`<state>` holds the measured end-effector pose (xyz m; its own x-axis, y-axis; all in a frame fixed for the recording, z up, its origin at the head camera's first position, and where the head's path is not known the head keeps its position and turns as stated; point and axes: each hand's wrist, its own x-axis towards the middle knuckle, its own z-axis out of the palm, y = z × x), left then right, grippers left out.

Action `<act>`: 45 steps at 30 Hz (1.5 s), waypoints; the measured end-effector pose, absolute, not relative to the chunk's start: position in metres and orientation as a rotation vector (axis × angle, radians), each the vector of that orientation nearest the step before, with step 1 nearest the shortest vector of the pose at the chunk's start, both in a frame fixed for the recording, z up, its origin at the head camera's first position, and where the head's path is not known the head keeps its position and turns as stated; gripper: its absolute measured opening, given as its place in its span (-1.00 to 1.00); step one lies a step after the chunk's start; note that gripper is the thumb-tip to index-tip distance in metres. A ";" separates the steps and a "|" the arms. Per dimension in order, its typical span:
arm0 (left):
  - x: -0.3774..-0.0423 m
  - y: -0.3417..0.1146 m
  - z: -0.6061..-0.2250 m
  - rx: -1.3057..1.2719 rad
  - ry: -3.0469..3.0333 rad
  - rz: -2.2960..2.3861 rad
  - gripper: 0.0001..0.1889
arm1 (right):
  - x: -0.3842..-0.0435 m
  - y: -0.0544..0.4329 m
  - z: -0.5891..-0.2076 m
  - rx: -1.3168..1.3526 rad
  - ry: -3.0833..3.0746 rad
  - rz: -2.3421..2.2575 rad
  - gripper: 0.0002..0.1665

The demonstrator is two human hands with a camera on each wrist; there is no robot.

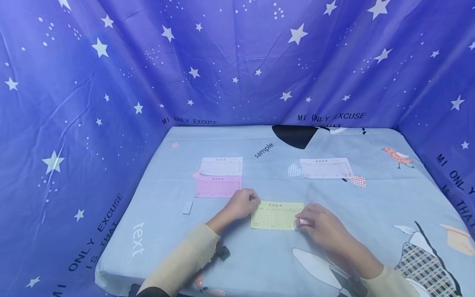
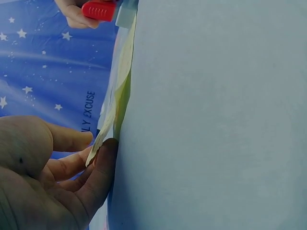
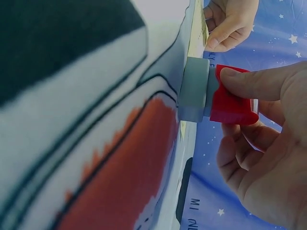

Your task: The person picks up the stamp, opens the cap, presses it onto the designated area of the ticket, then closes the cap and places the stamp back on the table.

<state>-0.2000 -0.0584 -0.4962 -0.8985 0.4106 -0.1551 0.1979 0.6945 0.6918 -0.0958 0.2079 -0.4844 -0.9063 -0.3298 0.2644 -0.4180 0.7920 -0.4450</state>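
A yellow receipt form (image 1: pixel 277 216) lies at the middle of the table. My left hand (image 1: pixel 243 202) pinches its left edge, which lifts and bends between thumb and fingers in the left wrist view. With my right hand (image 1: pixel 320 225) I hold a stamp by its red handle (image 3: pixel 233 98), thumb on one side and fingers on the other. The stamp's grey base (image 3: pixel 194 90) is down at the form's right end. Its printing face is hidden.
A white form (image 1: pixel 221 166) lies above a pink form (image 1: pixel 219 187) at the left. Another white form (image 1: pixel 326 169) is at the back right. Near the pink form sits a small pale rectangular piece (image 1: pixel 187 207). Starry blue curtains (image 1: pixel 237 62) enclose the patterned table cover (image 1: pixel 167 247).
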 end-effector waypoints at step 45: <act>-0.200 -0.062 -0.497 0.516 2.561 1.069 -0.90 | -0.097 0.202 -0.480 0.568 -2.837 0.688 -0.68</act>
